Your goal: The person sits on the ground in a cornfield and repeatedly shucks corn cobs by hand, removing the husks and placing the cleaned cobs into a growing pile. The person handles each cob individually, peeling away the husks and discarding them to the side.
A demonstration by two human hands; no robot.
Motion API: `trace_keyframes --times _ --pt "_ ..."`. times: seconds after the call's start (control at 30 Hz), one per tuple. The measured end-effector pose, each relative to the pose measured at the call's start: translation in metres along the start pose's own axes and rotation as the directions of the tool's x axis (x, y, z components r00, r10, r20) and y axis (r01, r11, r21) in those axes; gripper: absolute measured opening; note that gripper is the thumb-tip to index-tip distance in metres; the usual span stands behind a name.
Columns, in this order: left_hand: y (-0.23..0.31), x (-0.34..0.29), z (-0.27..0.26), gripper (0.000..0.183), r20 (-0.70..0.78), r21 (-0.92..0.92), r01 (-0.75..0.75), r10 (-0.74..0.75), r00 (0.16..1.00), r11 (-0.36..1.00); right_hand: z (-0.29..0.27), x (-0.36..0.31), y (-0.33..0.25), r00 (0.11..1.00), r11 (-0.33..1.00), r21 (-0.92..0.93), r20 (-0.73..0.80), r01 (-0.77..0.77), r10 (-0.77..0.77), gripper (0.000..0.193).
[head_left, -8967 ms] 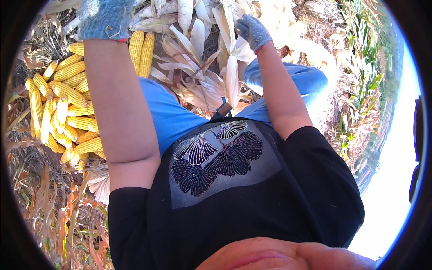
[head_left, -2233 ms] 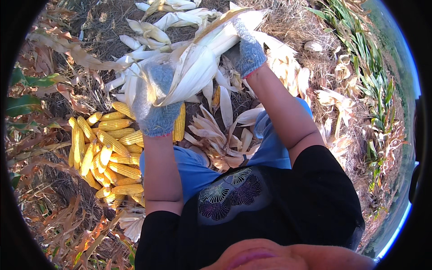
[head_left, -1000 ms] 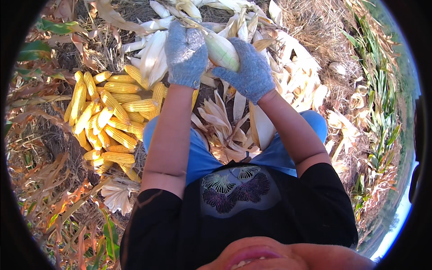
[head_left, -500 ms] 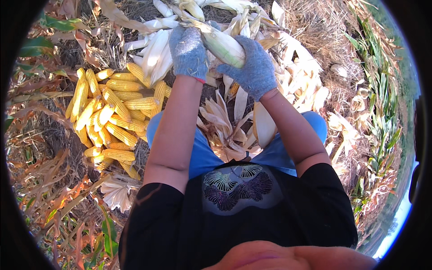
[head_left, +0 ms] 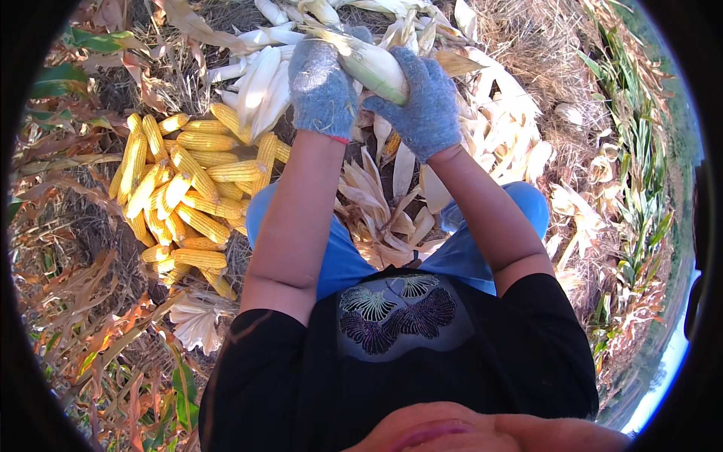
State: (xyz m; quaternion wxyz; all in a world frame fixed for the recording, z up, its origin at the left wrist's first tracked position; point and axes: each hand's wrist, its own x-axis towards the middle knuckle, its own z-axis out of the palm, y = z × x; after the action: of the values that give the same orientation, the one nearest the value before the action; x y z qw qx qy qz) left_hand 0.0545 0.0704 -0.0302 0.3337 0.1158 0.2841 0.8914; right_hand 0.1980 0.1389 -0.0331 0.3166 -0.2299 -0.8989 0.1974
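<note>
Both my hands wear grey knit gloves and grip one ear of corn (head_left: 370, 66), still wrapped in a pale green-white husk. My left hand (head_left: 324, 87) is closed around its upper left part. My right hand (head_left: 423, 102) is wrapped about the lower right end, the thumb below it and the fingers above. The ear slants down from upper left to lower right. The kernels inside are hidden by the husk. Left of my left hand lie unopened husked ears (head_left: 263, 87) on the ground.
A heap of bare yellow corn cobs (head_left: 199, 181) lies to my left. Loose dry husks (head_left: 380, 200) are piled between my knees, with more husks (head_left: 497, 120) to the right. Dry stalks and leaves (head_left: 98, 294) stand at the left; green plants (head_left: 633, 166) line the right.
My right hand has shifted slightly up and left along the ear. My left hand has moved slightly right. A pale husk near my right knee has dropped or moved away.
</note>
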Motion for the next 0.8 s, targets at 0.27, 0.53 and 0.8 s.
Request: trace_keyframes --times 0.27,0.53,0.8 --pt "0.005 -0.003 -0.002 0.031 -0.068 -0.348 0.155 -0.190 0.979 0.925 0.019 0.007 0.018 0.995 0.979 0.205 -0.097 0.020 0.000 0.077" --pt "-0.006 -0.002 0.004 0.031 -0.071 -0.310 0.091 -0.119 0.990 0.946 0.036 0.004 0.006 0.977 0.749 0.638 0.018 -0.176 0.214 0.086" --pt "-0.011 -0.020 0.030 0.013 0.236 -0.271 0.422 -0.365 0.901 0.865 0.034 0.031 0.044 0.747 -0.196 0.934 0.356 -0.298 0.561 0.052"
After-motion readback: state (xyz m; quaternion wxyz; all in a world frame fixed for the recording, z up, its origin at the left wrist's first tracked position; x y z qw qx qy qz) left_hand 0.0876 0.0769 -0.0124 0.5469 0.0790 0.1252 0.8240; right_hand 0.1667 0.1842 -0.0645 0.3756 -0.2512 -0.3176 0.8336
